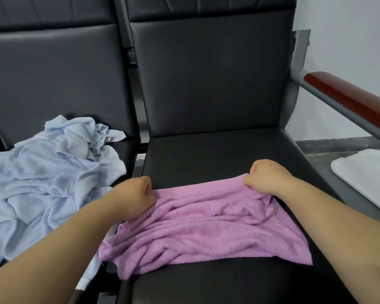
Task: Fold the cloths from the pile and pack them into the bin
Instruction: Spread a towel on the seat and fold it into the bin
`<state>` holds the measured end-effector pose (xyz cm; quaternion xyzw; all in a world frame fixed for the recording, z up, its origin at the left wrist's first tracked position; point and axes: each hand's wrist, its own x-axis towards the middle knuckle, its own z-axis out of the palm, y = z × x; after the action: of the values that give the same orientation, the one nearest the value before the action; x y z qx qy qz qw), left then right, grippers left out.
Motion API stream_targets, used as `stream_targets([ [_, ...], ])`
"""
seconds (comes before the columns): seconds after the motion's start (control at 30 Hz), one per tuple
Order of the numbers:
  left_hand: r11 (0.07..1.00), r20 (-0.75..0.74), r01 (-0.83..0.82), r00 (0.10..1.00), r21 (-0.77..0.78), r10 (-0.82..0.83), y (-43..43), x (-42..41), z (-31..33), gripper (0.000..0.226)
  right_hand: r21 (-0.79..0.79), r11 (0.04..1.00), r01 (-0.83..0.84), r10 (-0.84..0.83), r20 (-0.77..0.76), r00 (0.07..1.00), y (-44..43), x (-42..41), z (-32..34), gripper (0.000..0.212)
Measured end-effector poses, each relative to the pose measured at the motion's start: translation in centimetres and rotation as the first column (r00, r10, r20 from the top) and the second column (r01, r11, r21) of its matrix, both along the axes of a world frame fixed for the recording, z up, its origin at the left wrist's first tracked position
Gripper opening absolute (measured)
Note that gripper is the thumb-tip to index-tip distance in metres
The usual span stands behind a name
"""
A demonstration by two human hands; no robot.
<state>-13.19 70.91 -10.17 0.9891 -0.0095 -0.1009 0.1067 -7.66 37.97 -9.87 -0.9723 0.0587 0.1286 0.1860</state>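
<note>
Head view | black seat (206, 154): pink cloth (206, 227) lies rumpled across it, long axis left to right, spread from the hands toward the person | blue pile (42, 176) on next seat, beside left arm | left hand (134, 196) pinches far left corner, right hand (268, 178) pinches far right corner, equally near | likely next: pull far edge taut
</note>
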Motion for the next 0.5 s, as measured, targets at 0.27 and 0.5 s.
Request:
stream_targets([
  [0.27,0.984,0.106,0.064,0.993,-0.165,-0.046,2.2,-0.9,2.3,0.015,0.007,1.000,-0.019,0.018,0.082,0.996,-1.3,-0.3,0.2,0.018],
  [0.5,0.994,0.136,0.113,0.984,-0.007,-0.111,3.2,-1.9,4.3,0.012,0.012,1.000,-0.014,0.012,0.191,0.981,-1.7,-0.9,1.6,0.016],
])
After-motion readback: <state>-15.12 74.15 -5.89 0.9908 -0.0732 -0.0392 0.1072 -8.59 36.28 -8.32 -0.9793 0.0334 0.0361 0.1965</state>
